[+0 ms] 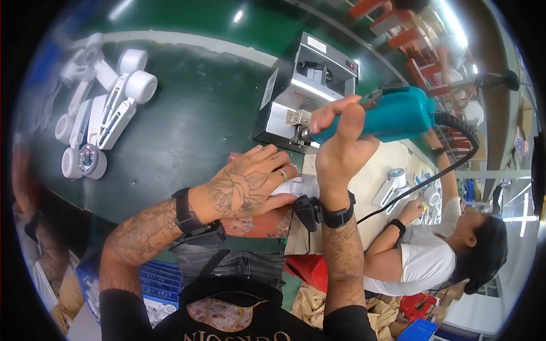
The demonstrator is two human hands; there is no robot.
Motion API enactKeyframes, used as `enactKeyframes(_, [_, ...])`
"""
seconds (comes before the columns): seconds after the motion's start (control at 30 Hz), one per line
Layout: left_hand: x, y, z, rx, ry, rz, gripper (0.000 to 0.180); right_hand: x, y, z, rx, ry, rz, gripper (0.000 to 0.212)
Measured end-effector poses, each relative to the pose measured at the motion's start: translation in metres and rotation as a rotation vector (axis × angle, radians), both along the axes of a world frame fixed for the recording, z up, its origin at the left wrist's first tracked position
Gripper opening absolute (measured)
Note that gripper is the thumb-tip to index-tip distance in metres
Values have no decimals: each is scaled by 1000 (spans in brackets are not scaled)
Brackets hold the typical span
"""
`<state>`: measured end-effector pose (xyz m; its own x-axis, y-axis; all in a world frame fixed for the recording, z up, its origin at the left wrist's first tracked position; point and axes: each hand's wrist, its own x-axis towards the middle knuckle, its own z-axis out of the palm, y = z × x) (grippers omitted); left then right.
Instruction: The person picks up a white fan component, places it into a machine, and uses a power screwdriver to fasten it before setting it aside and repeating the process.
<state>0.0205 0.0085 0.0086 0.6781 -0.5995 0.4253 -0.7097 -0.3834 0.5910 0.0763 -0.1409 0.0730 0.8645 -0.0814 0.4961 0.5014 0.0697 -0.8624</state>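
Observation:
My right hand (344, 149) is wrapped round a teal electric screwdriver (401, 115), which is tilted so that its tip points down to the left. The tip meets the front of a grey and black screw feeder (284, 108); whether a screw sits on it cannot be made out. My left hand (244, 184) rests with bent fingers on a white plastic part (302, 185), gripping it against a worn red pad (264, 224). Much of that part is hidden behind my fingers and right wrist.
Several white plastic devices with round ends (108, 108) lie at the left of the green table (187, 108). A black coiled cord (475, 142) trails from the screwdriver. At the right a co-worker (426, 250) in a white shirt handles similar white parts (391, 186). A blue crate (159, 278) stands lower left.

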Motion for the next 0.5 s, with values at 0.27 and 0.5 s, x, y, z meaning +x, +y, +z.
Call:
enactKeyframes(0.27, [2, 2, 3, 17, 23, -4, 40, -49, -19, 8, 38, 33, -34, 57])
enactKeyframes(0.5, [2, 0, 0, 6, 20, 3, 39, -61, -25, 3, -11, 113, -53, 67])
